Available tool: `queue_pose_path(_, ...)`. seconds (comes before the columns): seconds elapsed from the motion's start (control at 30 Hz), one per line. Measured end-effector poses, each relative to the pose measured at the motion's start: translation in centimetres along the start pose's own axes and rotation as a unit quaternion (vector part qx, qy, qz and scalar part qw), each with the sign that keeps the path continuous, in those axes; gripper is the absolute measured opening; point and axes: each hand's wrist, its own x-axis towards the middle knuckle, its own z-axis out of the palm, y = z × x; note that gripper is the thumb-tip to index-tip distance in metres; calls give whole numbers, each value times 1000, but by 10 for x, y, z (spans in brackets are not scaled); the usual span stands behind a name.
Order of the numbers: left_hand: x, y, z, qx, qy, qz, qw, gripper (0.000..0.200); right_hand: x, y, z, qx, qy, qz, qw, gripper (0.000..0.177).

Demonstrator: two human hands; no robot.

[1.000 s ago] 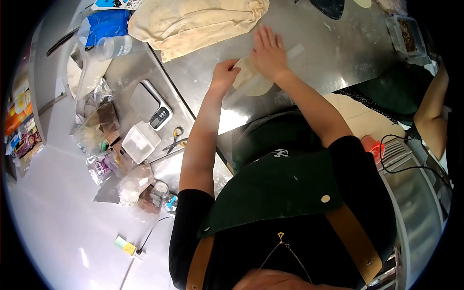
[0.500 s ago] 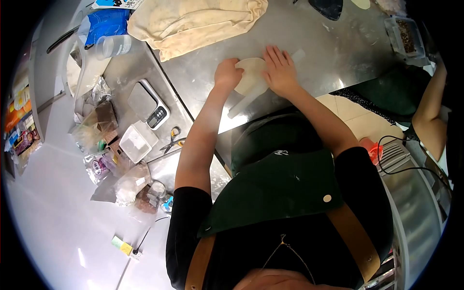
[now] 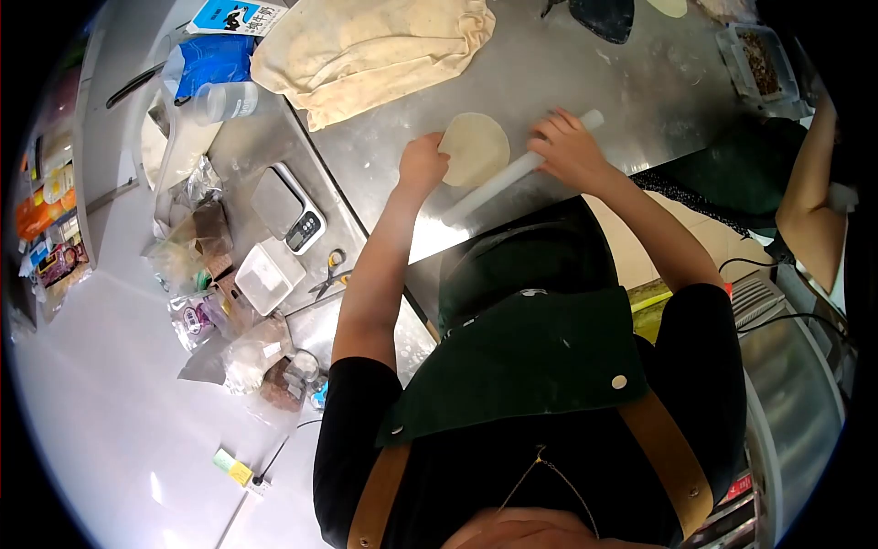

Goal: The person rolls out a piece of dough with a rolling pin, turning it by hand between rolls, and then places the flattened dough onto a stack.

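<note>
On a steel counter (image 3: 585, 64) in the upper middle of the frame, the left hand (image 3: 422, 165), fingers curled shut, pinches the left edge of a flat dough round (image 3: 474, 148). A white rolling pin (image 3: 498, 180) lies along the dough's lower right edge, with the right hand (image 3: 567, 146) curled over it.

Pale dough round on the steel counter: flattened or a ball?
Flattened: a thin pale dough disc, left hand at its edge, white rolling pin alongside.
</note>
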Motion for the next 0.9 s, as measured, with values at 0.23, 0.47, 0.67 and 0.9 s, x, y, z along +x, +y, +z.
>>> queue_pose_path(0.23,6,-12,2,-85,-31,-29,995,32,54,-8,42,-11,80,85,993,39)
queue_pose_path(0.47,19,-24,15,-286,-3,-64,956,30,26,-32,73,-60,113,201,971,49)
queue_pose_path(0.67,27,-26,12,-336,-30,-67,939,29,111,-27,74,-86,124,240,959,54)
queue_pose_path(0.9,34,-9,-4,-157,-75,-32,984,27,75,-39,71,-99,64,265,957,56)
